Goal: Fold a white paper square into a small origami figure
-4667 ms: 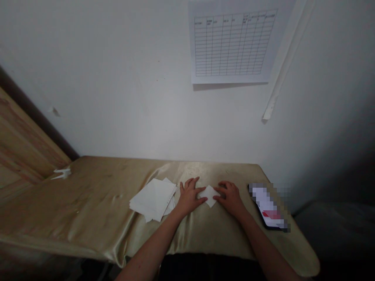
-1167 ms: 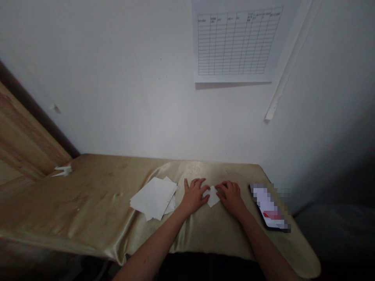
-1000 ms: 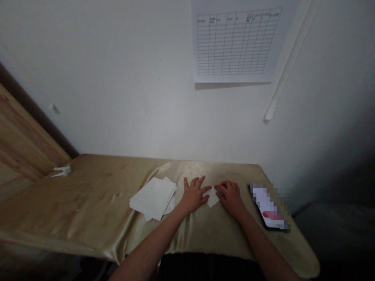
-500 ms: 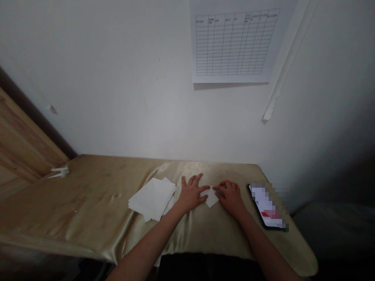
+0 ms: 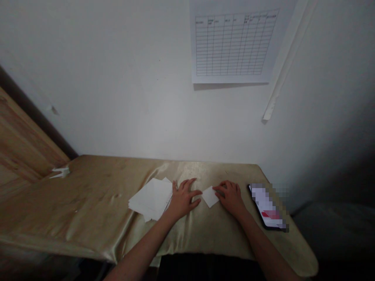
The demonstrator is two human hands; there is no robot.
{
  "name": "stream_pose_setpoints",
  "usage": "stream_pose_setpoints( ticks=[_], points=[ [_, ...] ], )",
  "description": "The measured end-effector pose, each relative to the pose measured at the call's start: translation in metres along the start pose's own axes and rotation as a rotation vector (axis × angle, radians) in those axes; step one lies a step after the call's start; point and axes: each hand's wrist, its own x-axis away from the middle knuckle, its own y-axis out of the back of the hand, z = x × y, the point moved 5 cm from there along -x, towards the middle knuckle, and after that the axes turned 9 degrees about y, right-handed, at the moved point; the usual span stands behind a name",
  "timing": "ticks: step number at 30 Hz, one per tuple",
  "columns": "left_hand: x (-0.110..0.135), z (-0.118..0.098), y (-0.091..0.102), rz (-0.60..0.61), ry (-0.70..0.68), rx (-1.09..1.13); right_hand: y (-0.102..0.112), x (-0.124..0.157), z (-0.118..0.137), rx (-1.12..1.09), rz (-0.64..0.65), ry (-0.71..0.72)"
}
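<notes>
Small paper [image 5: 210, 196] already folded to a compact piece, flat on the table [image 5: 88, 203] between both hands. Right hand [image 5: 230, 196] fingertips-down on its right edge, probably pressing a crease. Left hand [image 5: 183, 198] spread flat just beside, not touching. Stack of sheets [image 5: 150, 199] at left not yet folded.

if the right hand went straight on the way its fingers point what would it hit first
The small folded paper: the right hand points toward the person's left, with its fingertips at or on the paper's near edge, though contact is hard to judge. Beyond it lies the left hand.
</notes>
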Motion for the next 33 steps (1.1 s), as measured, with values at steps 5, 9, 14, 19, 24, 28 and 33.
stream_pose_setpoints(
  ticks=[5, 9, 14, 19, 24, 28, 33],
  points=[
    [0.006, 0.004, 0.005, -0.01, 0.007, 0.007, -0.002, 0.0, -0.001, -0.003, 0.011, 0.0],
    [0.007, 0.007, 0.004, 0.02, 0.001, 0.014, -0.002, 0.0, -0.002, -0.013, 0.003, -0.006],
    [-0.003, -0.002, 0.006, 0.01, -0.019, 0.009, -0.001, -0.001, 0.0, 0.002, 0.002, 0.009],
    [-0.024, -0.022, -0.004, 0.049, -0.076, 0.007, -0.002, -0.001, 0.001, 0.006, -0.006, 0.001],
    [-0.038, -0.032, -0.015, 0.053, -0.108, -0.008, -0.003, -0.001, 0.002, 0.056, 0.018, 0.017],
    [-0.038, -0.03, -0.016, 0.042, -0.078, -0.008, -0.003, -0.001, 0.004, 0.089, 0.052, 0.021],
    [-0.032, -0.026, -0.015, 0.033, -0.019, 0.007, -0.002, -0.002, 0.007, 0.07, 0.045, 0.026]
  ],
)
